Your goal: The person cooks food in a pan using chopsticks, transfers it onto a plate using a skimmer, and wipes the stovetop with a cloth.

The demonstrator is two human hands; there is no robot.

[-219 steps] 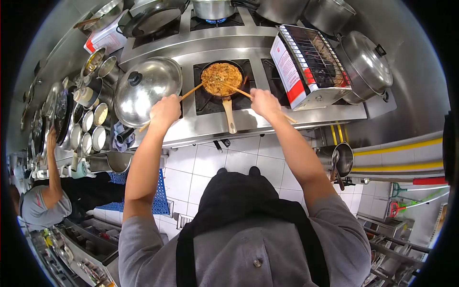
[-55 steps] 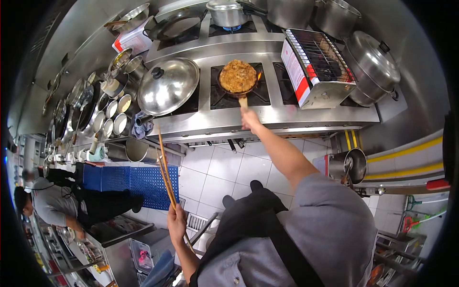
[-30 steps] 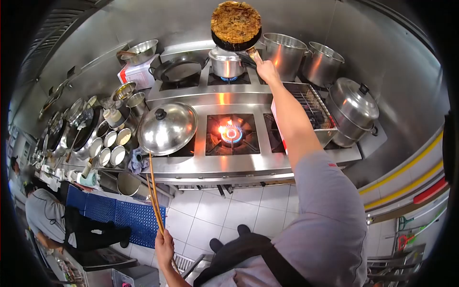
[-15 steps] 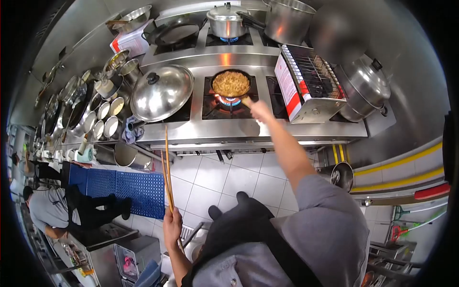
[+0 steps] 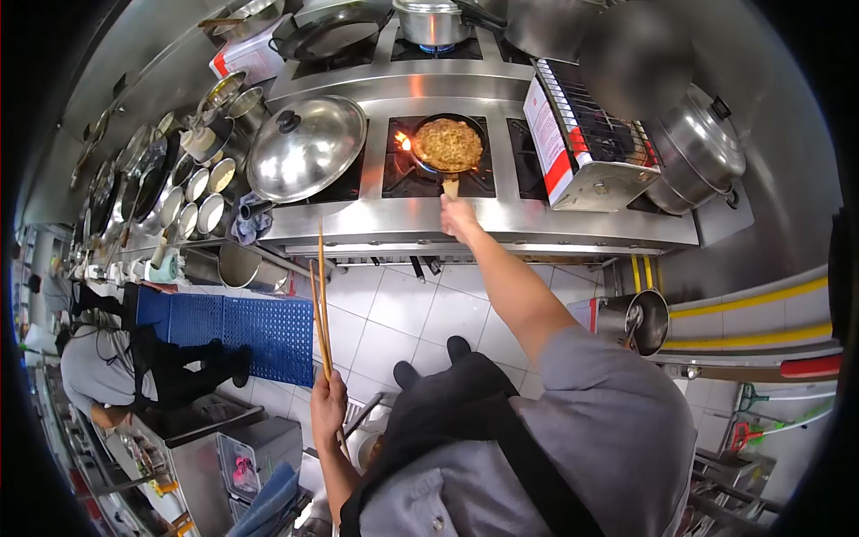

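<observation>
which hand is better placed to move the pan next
Right hand, I'd judge: it grips the handle of the pan, while the left hand holds long chopsticks, back from the stove.

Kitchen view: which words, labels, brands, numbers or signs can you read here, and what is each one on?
None can be read for certain.
Red-and-white side of the boxy grill: its printed marks are too small to read.
White-and-red container at upper left: any print is too small and blurred to make out.
Domed lid: no lettering visible.
</observation>
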